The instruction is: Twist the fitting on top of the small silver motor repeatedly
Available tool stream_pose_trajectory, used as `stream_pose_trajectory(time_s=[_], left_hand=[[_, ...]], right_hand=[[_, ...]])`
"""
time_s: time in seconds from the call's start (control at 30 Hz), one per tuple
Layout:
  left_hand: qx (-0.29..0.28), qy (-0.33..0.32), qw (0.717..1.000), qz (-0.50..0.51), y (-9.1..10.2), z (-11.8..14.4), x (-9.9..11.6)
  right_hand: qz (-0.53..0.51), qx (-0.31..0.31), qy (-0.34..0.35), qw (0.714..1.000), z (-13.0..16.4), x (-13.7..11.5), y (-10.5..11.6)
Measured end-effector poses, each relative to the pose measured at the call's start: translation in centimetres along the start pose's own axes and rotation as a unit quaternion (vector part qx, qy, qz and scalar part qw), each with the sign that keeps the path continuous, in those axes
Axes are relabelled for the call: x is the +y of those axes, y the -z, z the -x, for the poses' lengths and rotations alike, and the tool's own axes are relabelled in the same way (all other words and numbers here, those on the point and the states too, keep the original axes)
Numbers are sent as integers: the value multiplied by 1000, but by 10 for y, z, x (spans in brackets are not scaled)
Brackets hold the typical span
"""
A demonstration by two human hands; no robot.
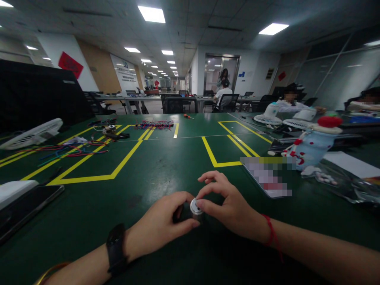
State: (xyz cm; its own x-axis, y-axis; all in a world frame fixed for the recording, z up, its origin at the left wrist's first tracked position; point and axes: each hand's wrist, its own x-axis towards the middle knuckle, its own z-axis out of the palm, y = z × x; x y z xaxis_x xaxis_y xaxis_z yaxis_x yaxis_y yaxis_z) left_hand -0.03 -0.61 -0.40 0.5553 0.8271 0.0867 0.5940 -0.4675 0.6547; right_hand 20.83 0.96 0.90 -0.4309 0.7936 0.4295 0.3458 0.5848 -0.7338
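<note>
The cylinder (silvery) sits between the fingers.

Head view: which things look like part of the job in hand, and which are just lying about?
Apparently in the job:
small metal cylinder, between the left hand and right hand

Seemingly just lying about:
orange screwdriver
wire bundle
loose coloured wires
white fans

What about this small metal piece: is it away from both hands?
No, the metal piece is between the fingers of the left hand, overlapped by the right hand.
</note>
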Motion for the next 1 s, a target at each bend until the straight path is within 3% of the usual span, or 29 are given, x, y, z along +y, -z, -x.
stream_pose_trajectory(time_s=[0.13, 0.27, 0.37, 0.5, 0.67, 0.83, 0.9, 1.0], left_hand=[[2, 0, 1000, -1, 1, 0, 1], [-5, 9, 1000, 5, 4, 0, 2], [-9, 16, 1000, 13, 5, 0, 4], [-9, 14, 1000, 20, 6, 1, 5], [-9, 19, 1000, 22, 4, 2, 3], [-5, 13, 1000, 19, 3, 1, 1], [-4, 12, 1000, 13, 3, 0, 1], [-2, 11, 1000, 3, 4, 0, 2]], right_hand=[[-47, 19, -24, 998, -2, 7, 12], [49, -151, 5, 987, 7, 15, 29], [112, -210, 20, 971, 14, 19, 33], [101, -207, 25, 973, 15, 22, 31], [-13, -140, -26, 990, 11, 24, 34], [66, -195, 23, 978, 14, 21, 31], [65, -163, 15, 984, 14, 20, 28], [28, -52, 2, 998, 9, 15, 22]])
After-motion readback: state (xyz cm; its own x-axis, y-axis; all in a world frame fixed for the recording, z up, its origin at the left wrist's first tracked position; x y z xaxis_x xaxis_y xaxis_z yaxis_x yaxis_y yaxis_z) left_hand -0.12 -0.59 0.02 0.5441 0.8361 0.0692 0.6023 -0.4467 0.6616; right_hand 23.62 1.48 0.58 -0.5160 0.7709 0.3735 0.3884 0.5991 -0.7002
